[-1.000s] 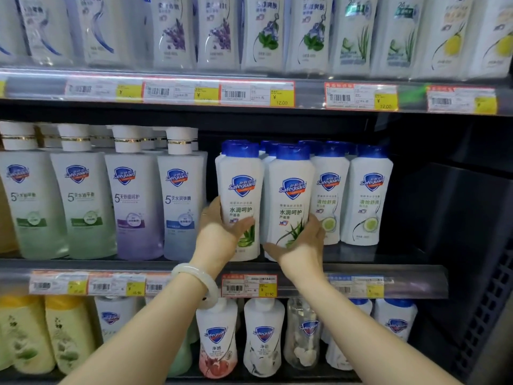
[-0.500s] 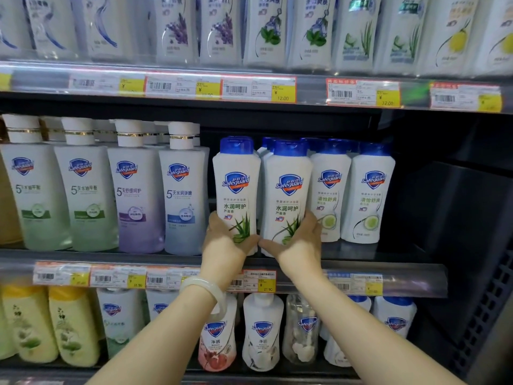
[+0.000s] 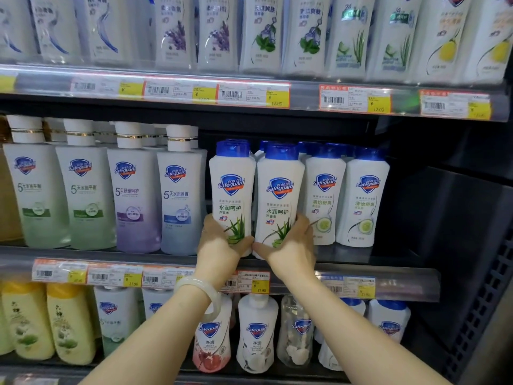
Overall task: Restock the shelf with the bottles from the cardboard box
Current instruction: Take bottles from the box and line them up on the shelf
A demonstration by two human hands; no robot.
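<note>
2 aloe bottles are being set at the front of the middle shelf (image 3: 388, 269), side by side and upright. The left bottle (image 3: 232, 190) is held low down by the left hand (image 3: 222, 245), with fingers and thumb wrapped round it. The right bottle (image 3: 280, 198) is held the same way by the right hand (image 3: 288, 245). Both bottles are white with blue caps and a green plant picture. They look nearly in place, but they are not let go yet. At 3 o'clock from them, 2 cucumber bottles (image 3: 361, 201) are standing, then a dark gap is seen. At 9 o'clock, 4 tall bottles (image 3: 133, 195) are lined up. The box is not seen, so how many are left cannot be told.
</note>
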